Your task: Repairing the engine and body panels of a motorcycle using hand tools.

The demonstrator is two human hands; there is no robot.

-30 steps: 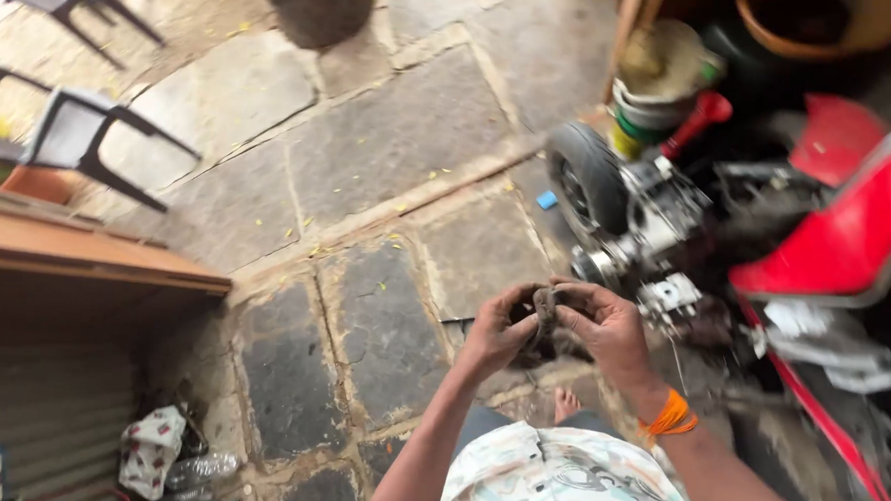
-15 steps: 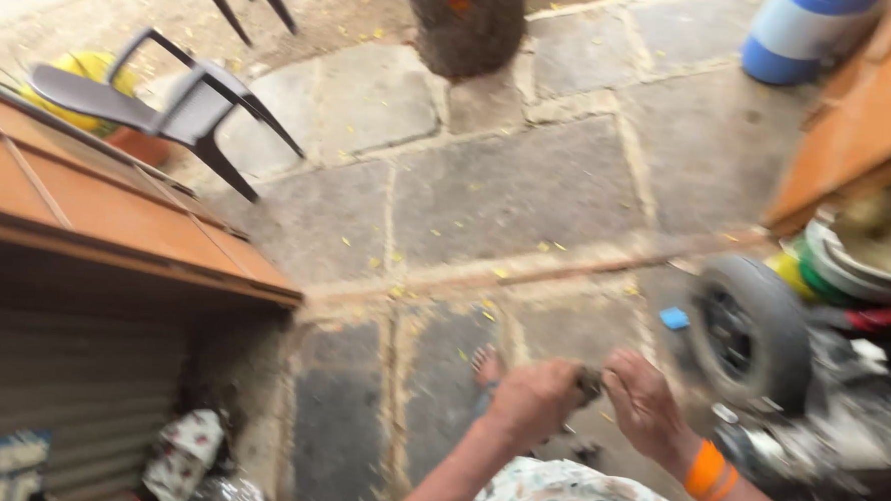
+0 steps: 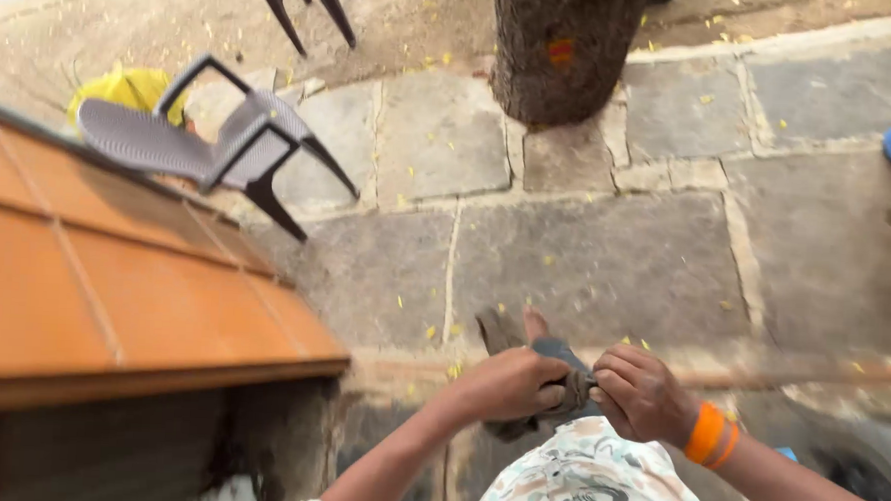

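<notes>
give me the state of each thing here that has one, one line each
left hand: closed around the small dark grey part
right hand: fingers curled on the same part, orange wristband on the wrist
small dark grey part: held between both hands, mostly hidden
grey plastic chair: tipped over on the stone paving
orange tiled roof: sloped, intact
tree trunk: upright

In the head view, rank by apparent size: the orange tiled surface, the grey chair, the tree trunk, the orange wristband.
1. orange tiled surface
2. grey chair
3. tree trunk, cut off by the frame, so its rank against the chair is unsure
4. orange wristband
</notes>
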